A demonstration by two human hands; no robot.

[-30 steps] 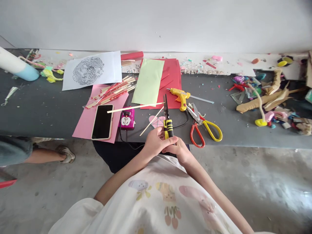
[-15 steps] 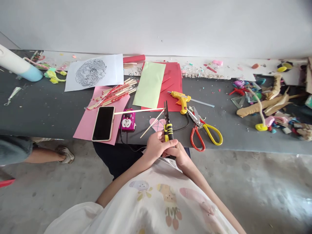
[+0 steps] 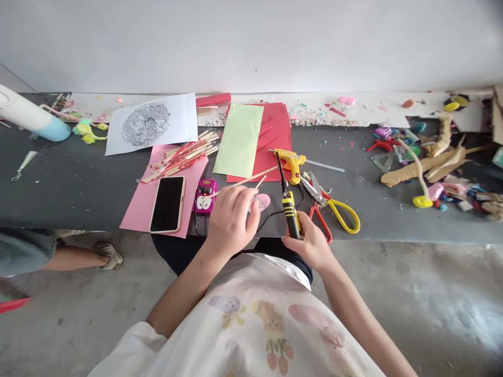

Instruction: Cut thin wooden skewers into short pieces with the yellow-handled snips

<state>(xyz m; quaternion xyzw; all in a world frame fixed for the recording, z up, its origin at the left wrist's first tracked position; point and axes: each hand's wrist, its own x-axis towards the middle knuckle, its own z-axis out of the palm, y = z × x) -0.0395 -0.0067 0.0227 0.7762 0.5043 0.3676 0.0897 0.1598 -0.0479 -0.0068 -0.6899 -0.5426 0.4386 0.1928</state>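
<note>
My right hand (image 3: 312, 242) grips pliers (image 3: 291, 215) with yellow-and-black handles, their dark jaws pointing away from me. My left hand (image 3: 232, 215) is over the table edge, thumb and fingers close together at a short thin wooden stick (image 3: 261, 181), whose lower part the hand hides. Behind its fingers, a longer wooden stick (image 3: 251, 178) slants up toward the pliers' jaws. A pink heart-shaped paper (image 3: 262, 201) with drawn lines lies partly covered beside my left thumb.
A yellow glue gun (image 3: 291, 163) and red-and-yellow-handled scissors (image 3: 324, 196) lie to the right. Left are a phone (image 3: 167, 204), a purple socket block (image 3: 204, 196) and bundled sticks (image 3: 184, 157). Green paper (image 3: 239, 139) overlaps red paper (image 3: 279, 125). Craft scraps (image 3: 432, 167) crowd the far right. Someone's leg (image 3: 74, 256) shows left.
My hands, earlier together on the pliers, have separated. The left has moved up and left to the sticks; the right has shifted right with the pliers. The longer stick has shifted right and tilted.
</note>
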